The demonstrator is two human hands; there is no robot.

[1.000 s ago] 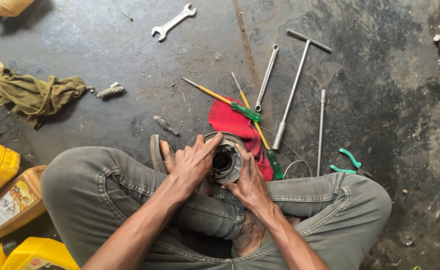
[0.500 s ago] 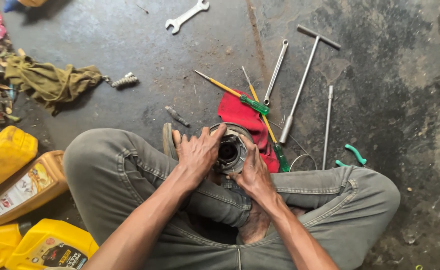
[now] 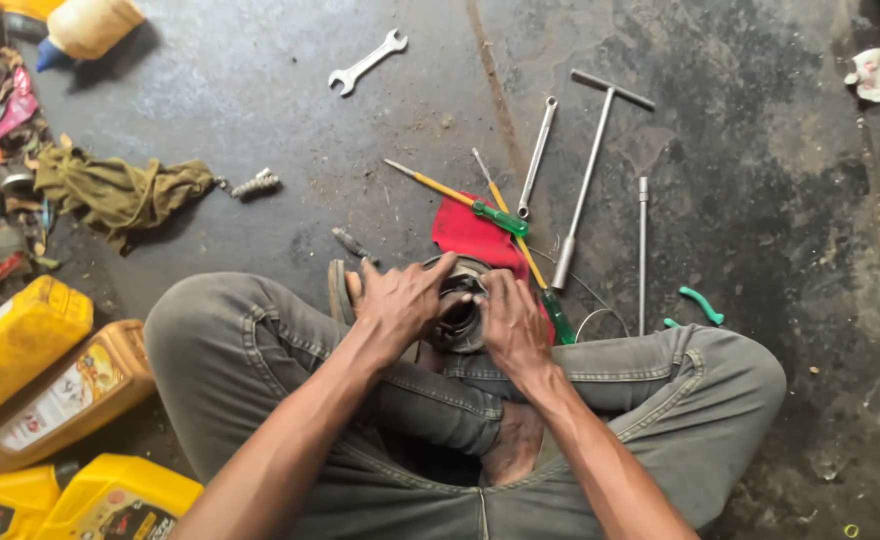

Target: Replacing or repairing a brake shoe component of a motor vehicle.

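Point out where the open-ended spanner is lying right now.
In the head view, the open-ended spanner lies alone on the concrete floor at top centre, left of the T-handle wrench and well beyond both hands.

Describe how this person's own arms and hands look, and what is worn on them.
Both arms are bare from the bottom of the picture down to the fingers: no sleeves, gloves, watch or rings show. The left hand and right hand are lean, with dark grime on the fingers and knuckles. The forearms are slim and sinewy. Grey-green trousers cover the crossed legs.
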